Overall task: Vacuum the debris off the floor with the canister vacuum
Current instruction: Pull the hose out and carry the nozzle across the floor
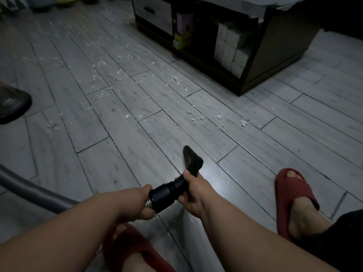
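Observation:
A black vacuum nozzle (191, 160) points forward just above the pale plank floor (137, 150) in the lower middle. My right hand (193, 190) grips the black nozzle neck. My left hand (142, 203) grips the rear of the black hose cuff (163, 195), where the grey ribbed hose (33, 191) joins it and runs off to the left edge. Small white debris (110, 83) lies scattered across the floor ahead, from the far left to a patch at the right (244, 122). The floor right under the nozzle shows no scraps.
A dark low cabinet (275, 61) with white boxes on its shelf stands at the upper right. A dark shoe (11, 107) sits at the left edge. My feet in red slippers (292, 195) rest at the bottom, one under my arms and one at the right.

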The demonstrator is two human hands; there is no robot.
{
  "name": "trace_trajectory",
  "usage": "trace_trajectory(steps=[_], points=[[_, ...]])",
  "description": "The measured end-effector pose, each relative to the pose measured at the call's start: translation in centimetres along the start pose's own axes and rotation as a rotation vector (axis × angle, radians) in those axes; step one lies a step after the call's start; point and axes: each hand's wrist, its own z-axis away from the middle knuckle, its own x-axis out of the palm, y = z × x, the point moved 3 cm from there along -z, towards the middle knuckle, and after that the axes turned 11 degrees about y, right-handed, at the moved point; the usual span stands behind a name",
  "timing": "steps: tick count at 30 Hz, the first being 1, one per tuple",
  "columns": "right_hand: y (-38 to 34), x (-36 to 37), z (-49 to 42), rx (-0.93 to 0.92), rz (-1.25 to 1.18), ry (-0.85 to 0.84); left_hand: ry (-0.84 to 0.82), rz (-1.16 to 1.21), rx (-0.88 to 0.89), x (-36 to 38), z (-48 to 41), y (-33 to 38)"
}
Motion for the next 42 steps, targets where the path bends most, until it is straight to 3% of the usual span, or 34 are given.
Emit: trace_trajectory(steps=[7,15,23,35,42], points=[[2.9,-0.3,2.1,-0.011,-0.050,0.040,-0.042,-0.013,0.015,1.1,1.9,-1.6],[2.5,-4.5,3.1,-0.041,-0.131,0.147,-0.045,-0.151,0.113,1.8,0.8,2.3],[5.6,-2.5,5.0,0.022,-0.144,0.184,-0.146,-0.111,0.033,1.4,2.9,-1.0],[5.4,-3.8,5.9,0.011,-0.137,0.223,-0.056,-0.171,0.081,1.7,3.4,0.8],[9.6,-4.3,8.4,0.043,-0.181,0.285,-0.095,-0.254,0.051,3.3,5.6,1.9]])
